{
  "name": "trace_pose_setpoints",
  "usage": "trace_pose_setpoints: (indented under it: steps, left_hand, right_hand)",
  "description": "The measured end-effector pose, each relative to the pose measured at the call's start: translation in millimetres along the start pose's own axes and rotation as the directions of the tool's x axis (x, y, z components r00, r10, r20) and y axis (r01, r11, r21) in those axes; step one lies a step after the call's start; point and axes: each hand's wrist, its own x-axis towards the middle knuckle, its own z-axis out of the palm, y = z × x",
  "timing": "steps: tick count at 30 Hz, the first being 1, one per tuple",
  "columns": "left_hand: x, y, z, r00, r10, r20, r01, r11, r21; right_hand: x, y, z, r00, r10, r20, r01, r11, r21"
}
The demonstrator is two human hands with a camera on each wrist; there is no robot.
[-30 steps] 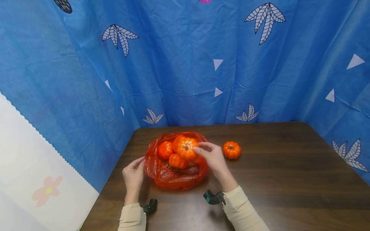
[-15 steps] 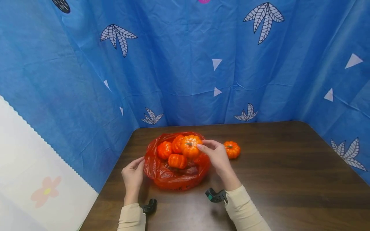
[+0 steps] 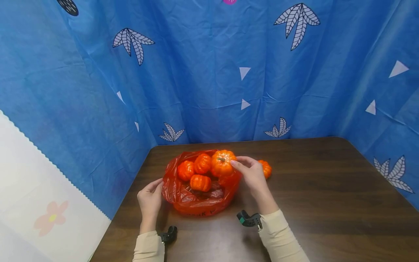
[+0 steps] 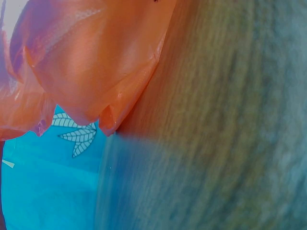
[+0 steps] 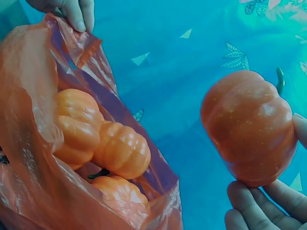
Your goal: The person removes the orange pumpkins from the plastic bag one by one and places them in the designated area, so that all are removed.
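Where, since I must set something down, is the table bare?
Widest: the table right of the loose pumpkin, toward the curtain. A smaller patch lies before the bag, between the sleeves. Crowded: the bag, between left hand and right hand.

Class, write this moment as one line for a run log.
left hand: pinches red bag | right hand: holds one pumpkin apart from bag | inside bag: three pumpkins visible | table: another pumpkin, partly hidden
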Motion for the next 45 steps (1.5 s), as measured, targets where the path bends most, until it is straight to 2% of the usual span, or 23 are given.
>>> trace_pose_setpoints:
  steps: [11, 20, 24, 30, 45]
  left_hand:
    - [-0.5, 1.1, -0.5, 1.0, -0.014, 0.008, 0.014, 1.0, 0.003]
    - [-1.2, 1.9, -0.9, 1.0, -0.025, 0.015, 0.025, 0.999, 0.02]
    - [-0.9, 1.2, -0.8, 1.0, -0.025, 0.012, 0.025, 1.0, 0.005]
    - [-0.9, 0.2, -0.1, 1.0, -0.027, 0.014, 0.027, 0.999, -0.021]
    - [-2.0, 0.4, -1.0, 0.999, -0.032, 0.021, 0.032, 0.999, 0.009]
  right_hand:
    - [1.4, 0.0, -12.9, 0.999, -0.017, -0.035, 0.017, 1.0, 0.001]
    - [4.3, 2.8, -27.9, 0.996, 0.014, -0.084, -0.016, 1.0, -0.017]
    - [6.8, 4.7, -36.8, 0.995, 0.004, -0.104, -0.005, 1.0, -0.01]
    - [10.2, 8.5, -51.9, 0.99, 0.031, -0.134, -0.029, 1.0, 0.011]
    - [14.2, 11.8, -77.2, 0.979, 0.064, -0.195, -0.058, 0.998, 0.035]
